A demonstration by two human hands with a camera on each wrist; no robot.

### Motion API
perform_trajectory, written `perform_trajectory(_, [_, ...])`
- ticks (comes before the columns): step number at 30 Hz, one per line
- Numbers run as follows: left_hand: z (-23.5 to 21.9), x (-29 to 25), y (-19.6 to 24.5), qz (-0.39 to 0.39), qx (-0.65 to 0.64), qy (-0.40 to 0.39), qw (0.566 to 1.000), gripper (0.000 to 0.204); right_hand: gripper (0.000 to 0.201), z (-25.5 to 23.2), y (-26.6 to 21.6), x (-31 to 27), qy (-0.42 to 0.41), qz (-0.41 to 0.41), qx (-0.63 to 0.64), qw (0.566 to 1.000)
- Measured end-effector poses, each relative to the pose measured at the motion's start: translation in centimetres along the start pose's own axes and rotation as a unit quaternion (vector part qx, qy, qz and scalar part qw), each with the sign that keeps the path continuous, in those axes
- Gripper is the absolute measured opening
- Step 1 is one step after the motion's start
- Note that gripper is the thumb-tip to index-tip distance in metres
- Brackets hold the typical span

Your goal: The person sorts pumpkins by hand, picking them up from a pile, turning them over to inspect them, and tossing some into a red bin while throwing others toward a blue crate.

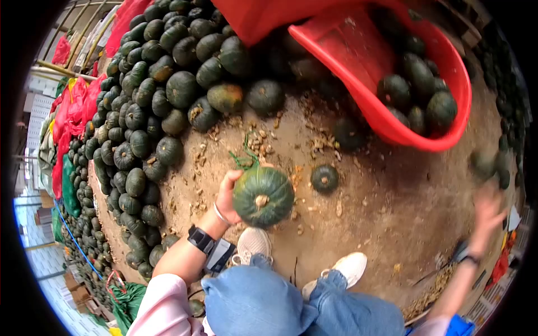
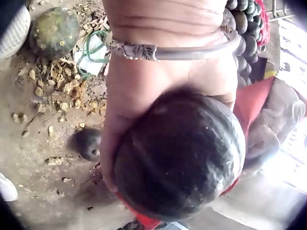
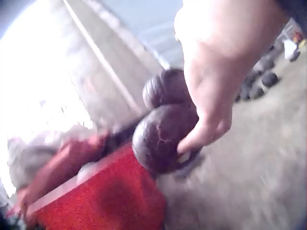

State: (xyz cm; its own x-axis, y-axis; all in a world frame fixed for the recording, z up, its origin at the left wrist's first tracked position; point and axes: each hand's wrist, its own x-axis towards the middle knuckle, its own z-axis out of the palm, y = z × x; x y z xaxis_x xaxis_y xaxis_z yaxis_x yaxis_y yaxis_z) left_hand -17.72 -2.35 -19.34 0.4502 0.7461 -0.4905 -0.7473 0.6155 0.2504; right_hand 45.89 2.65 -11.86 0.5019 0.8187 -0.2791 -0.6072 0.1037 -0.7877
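My left hand (image 1: 227,194) grips a dark green squash (image 1: 263,196) from its left side and holds it above the dirt floor, stem scar toward me. In the left wrist view the palm (image 2: 132,103) cups the same squash (image 2: 180,155), with a bracelet (image 2: 168,51) on the wrist. My right hand (image 1: 487,210) is blurred at the far right, fingers spread. A blurred squash (image 1: 482,165) hangs just beyond its fingertips. The right wrist view has the extended fingers (image 3: 204,132) at the edge of a dark squash (image 3: 160,139), above a red basket (image 3: 103,196).
A tilted red basket (image 1: 457,78) holding several squashes stands at the upper right. A large pile of squashes (image 1: 145,101) fills the left side. One small squash (image 1: 324,178) lies alone on the dirt. My white shoes (image 1: 253,243) stand below it. Red sacks (image 1: 70,112) line the far left.
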Motion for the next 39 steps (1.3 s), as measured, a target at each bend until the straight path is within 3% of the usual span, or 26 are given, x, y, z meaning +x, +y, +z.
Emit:
perform_trajectory(2, [0.6,0.2,-0.7,0.008,0.009,0.036,0.999,0.062,0.048,8.2,-8.2,1.7,-0.005,-0.149,0.092,0.985])
perform_trajectory(3, [0.8,0.8,-0.6,0.020,0.031,0.051,0.998,0.061,0.040,10.8,-10.2,2.0,-0.053,-0.172,0.036,0.983])
perform_trajectory(4, [1.0,1.0,-0.6,0.030,0.036,0.041,0.998,0.060,0.050,10.8,-12.3,3.7,-0.208,-0.148,-0.107,0.961])
perform_trajectory(6, [1.8,1.3,-1.2,0.075,0.062,0.013,0.995,0.057,0.071,15.0,-5.6,-1.5,-0.348,-0.132,-0.326,0.869])
perform_trajectory(7, [2.3,1.4,-1.5,0.097,0.074,0.003,0.993,0.056,0.075,18.9,0.1,-6.9,-0.358,-0.040,-0.382,0.851])
perform_trajectory(8, [2.7,1.5,-1.6,0.117,0.088,-0.006,0.989,0.056,0.077,21.2,6.1,-11.1,-0.374,0.063,-0.356,0.854])
perform_trajectory(9, [3.2,1.5,-1.7,0.135,0.103,-0.014,0.985,0.055,0.071,20.4,11.6,-12.7,-0.414,0.189,-0.325,0.829])
perform_trajectory(10, [4.3,1.6,-1.6,0.144,0.094,-0.047,0.984,0.055,0.083,19.8,17.1,-15.0,-0.415,0.256,-0.353,0.799])
perform_trajectory(11, [4.5,1.8,-1.8,0.156,0.156,-0.058,0.974,0.055,0.091,18.0,22.0,-16.9,-0.438,0.341,-0.274,0.786])
perform_trajectory(13, [4.5,1.5,-1.9,0.180,0.277,-0.074,0.941,0.058,0.092,18.2,29.0,-19.9,-0.445,0.113,-0.314,0.831])
perform_trajectory(14, [4.8,0.8,-1.5,0.166,0.333,-0.050,0.927,0.076,0.092,18.2,29.3,-19.9,-0.431,0.135,-0.286,0.845])
perform_trajectory(16, [4.9,-0.5,-0.6,0.097,0.333,-0.038,0.937,0.084,0.090,18.5,29.2,-20.1,-0.396,0.167,-0.257,0.866])
perform_trajectory(19, [3.8,-0.6,-1.3,0.034,0.385,-0.056,0.921,0.098,0.084,18.4,28.2,-19.7,-0.480,0.016,-0.441,0.758])
perform_trajectory(22, [2.2,-0.1,-2.7,0.124,0.583,-0.035,0.802,0.110,0.077,19.0,28.6,-20.4,-0.515,-0.016,-0.469,0.717])
perform_trajectory(25, [2.1,0.2,-3.1,0.108,0.538,-0.026,0.835,0.107,0.071,18.8,28.8,-21.1,-0.528,-0.038,-0.482,0.698])
perform_trajectory(32, [2.6,0.6,-3.6,0.115,0.528,0.000,0.841,0.097,0.065,18.4,27.7,-21.6,-0.498,-0.080,-0.509,0.698])
perform_trajectory(35, [3.7,0.5,-3.8,0.061,0.462,0.024,0.884,0.097,0.064,17.7,27.7,-21.5,-0.491,-0.074,-0.535,0.684])
perform_trajectory(36, [3.0,0.5,-4.0,0.072,0.489,0.007,0.869,0.082,0.064,17.6,27.8,-21.3,-0.490,-0.069,-0.542,0.679])
perform_trajectory(39, [1.0,0.8,-3.7,0.058,0.431,0.027,0.900,0.070,0.063,17.4,27.9,-19.9,-0.501,0.130,-0.435,0.737])
